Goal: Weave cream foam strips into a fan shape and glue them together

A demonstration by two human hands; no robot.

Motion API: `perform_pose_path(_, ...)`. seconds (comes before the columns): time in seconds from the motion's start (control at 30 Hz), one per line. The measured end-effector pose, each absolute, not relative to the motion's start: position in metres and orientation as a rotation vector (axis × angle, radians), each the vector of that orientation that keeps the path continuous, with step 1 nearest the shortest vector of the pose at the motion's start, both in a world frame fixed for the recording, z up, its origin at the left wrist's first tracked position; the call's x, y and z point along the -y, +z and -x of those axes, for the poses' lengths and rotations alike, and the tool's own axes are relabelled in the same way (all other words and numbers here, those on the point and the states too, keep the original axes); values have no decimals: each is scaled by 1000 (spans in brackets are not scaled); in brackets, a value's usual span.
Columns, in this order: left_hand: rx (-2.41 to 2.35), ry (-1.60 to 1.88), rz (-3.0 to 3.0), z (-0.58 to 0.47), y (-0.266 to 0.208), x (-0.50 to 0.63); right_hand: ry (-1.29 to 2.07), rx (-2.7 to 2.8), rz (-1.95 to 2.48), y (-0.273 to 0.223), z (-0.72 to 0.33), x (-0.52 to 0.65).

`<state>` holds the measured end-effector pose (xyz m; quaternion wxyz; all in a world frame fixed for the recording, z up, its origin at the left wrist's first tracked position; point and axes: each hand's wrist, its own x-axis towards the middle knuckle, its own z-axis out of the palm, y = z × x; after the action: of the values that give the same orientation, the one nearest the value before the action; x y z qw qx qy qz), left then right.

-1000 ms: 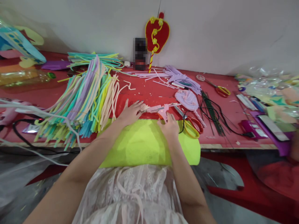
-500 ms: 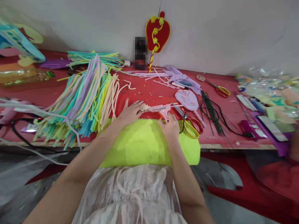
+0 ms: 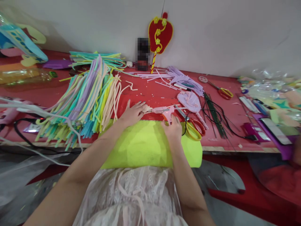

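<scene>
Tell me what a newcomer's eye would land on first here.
Probably the heap of pastel fuzzy stems on the red table, left of centre. Next, the red, yellow-edged, fan-shaped piece upright at the wall. In the middle, the right hand holds a pink glue gun.

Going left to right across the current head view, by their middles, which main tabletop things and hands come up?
Green-capped bottle, bundle of pastel stems, left hand, pink glue gun in the right hand, lavender oval piece, dark green stems, magenta box.
</scene>
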<state>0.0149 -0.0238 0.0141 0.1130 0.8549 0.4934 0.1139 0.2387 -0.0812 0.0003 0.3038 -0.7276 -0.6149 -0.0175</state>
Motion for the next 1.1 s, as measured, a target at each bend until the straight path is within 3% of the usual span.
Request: perform_pose_path(1.1, -1431, 350, -2466, -14, 16, 24, -138, 1504, 2005, 4, -238, 85)
